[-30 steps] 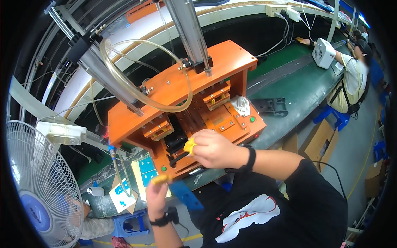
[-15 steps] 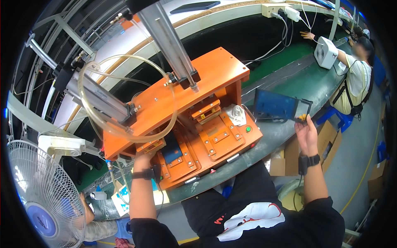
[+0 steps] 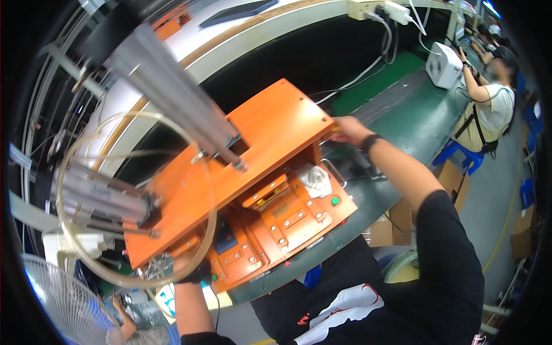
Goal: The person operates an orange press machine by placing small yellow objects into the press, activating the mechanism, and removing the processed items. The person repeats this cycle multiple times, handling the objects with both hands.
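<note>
An orange two-station press [image 3: 276, 126] stands in front of me, with metal air cylinders on top. My left hand [image 3: 185, 261] is at its left side, below the left pressing block; the machine and a looping clear hose hide the fingers. Close by, a dark blue flat panel [image 3: 225, 241] lies in the left fixture. My right hand [image 3: 347, 130] reaches to the top plate's right end, its fingertips mostly out of sight. The right fixture [image 3: 292, 221] has no panel on it. The framed panel from earlier does not show clearly now.
A crumpled white cloth [image 3: 316, 181] and a green button [image 3: 336, 200] are on the press's right side. A white fan [image 3: 443, 66] and a seated person [image 3: 489, 103] are farther right along the green bench. A large fan [image 3: 57, 305] stands at lower left.
My right hand has moved up and inward from the right, to the press's far right edge. The framed panel it held has gone from clear sight. The view has shifted and the press appears tilted.
</note>
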A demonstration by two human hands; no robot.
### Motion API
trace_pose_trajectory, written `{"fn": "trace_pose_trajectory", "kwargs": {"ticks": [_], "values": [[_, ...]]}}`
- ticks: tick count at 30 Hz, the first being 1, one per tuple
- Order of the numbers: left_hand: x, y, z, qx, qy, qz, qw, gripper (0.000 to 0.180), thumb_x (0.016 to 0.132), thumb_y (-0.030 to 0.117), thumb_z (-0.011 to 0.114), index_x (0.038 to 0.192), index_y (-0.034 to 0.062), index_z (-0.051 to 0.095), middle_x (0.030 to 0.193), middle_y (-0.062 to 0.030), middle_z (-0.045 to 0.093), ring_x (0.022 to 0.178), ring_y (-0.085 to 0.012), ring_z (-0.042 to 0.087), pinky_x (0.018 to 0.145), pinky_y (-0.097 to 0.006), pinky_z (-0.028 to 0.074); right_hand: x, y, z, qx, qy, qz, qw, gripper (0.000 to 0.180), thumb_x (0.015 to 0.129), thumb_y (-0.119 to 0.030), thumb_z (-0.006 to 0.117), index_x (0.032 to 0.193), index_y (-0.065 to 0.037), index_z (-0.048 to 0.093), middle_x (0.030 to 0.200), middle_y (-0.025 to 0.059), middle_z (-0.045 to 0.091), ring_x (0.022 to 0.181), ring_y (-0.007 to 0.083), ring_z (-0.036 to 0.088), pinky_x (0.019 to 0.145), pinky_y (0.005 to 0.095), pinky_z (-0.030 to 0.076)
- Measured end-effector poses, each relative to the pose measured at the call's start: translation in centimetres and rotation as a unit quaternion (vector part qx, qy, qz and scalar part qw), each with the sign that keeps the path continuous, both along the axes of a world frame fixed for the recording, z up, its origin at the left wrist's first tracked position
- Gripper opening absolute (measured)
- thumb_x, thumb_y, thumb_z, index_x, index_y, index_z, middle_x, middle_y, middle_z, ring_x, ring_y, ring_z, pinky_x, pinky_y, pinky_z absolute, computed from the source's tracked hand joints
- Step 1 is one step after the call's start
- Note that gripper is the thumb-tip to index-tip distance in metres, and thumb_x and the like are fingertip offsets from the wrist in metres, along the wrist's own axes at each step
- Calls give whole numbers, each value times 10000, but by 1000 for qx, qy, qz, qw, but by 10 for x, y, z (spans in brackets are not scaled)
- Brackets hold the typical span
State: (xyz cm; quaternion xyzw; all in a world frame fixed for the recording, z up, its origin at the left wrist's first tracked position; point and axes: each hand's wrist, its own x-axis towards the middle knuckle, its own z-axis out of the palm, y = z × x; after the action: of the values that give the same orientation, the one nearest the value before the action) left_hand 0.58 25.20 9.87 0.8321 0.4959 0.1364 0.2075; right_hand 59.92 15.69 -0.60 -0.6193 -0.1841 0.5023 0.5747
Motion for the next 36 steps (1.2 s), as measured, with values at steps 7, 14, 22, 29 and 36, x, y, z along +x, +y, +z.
{"fn": "trace_pose_trajectory", "kwargs": {"ticks": [7, 14, 22, 29, 36], "values": [[-10, -16, 3, -28, 12, 1, 1000, 330, 926, 177, 782, 1229, 66, 713, 1125, -93, 735, 1010, -168, 702, 850, -286, 560, -38, 101, 33, -176, -510, 245, 806, 379, 981, -341, 651, 1204, -48, 742, 1248, 172, 740, 1224, 309, 681, 1028, 421, 533], [-28, -20, -6, -22, 31, -63, 997, 309, 913, 149, 795, 1202, 62, 732, 1070, -87, 746, 949, -138, 712, 802, -273, 565, 52, 82, -1, -238, -795, 117, 545, 312, 974, -204, 566, 1234, -211, 739, 1236, 65, 721, 1236, 280, 637, 1005, 466, 476], [45, -77, 79, -180, 63, 79, 979, 258, 940, 197, 759, 1159, 63, 774, 819, -88, 752, 666, -154, 705, 643, -292, 547, 30, 10, 36, 96, -812, 106, 566, 205, 921, -224, 700, 1049, -72, 750, 1087, 117, 710, 1067, 351, 660, 916, 467, 509], [-27, -110, 32, 26, -138, -49, 989, 413, 900, 113, 752, 1281, -15, 655, 1316, -182, 661, 1245, -332, 608, 1069, -437, 476, -78, -183, 155, 177, -524, 117, 825, 248, 1023, -88, 581, 1227, 30, 656, 1158, 147, 691, 1054, 294, 653, 944, 355, 503], [-55, -152, -33, 120, -233, -10, 965, 395, 885, 36, 718, 1275, 2, 665, 1370, -207, 634, 1352, -408, 550, 1163, -474, 401, -223, -279, 236, 201, -434, 265, 837, 258, 1014, -155, 626, 1182, 24, 706, 1271, 192, 720, 1195, 353, 695, 1011, 439, 545]]}}
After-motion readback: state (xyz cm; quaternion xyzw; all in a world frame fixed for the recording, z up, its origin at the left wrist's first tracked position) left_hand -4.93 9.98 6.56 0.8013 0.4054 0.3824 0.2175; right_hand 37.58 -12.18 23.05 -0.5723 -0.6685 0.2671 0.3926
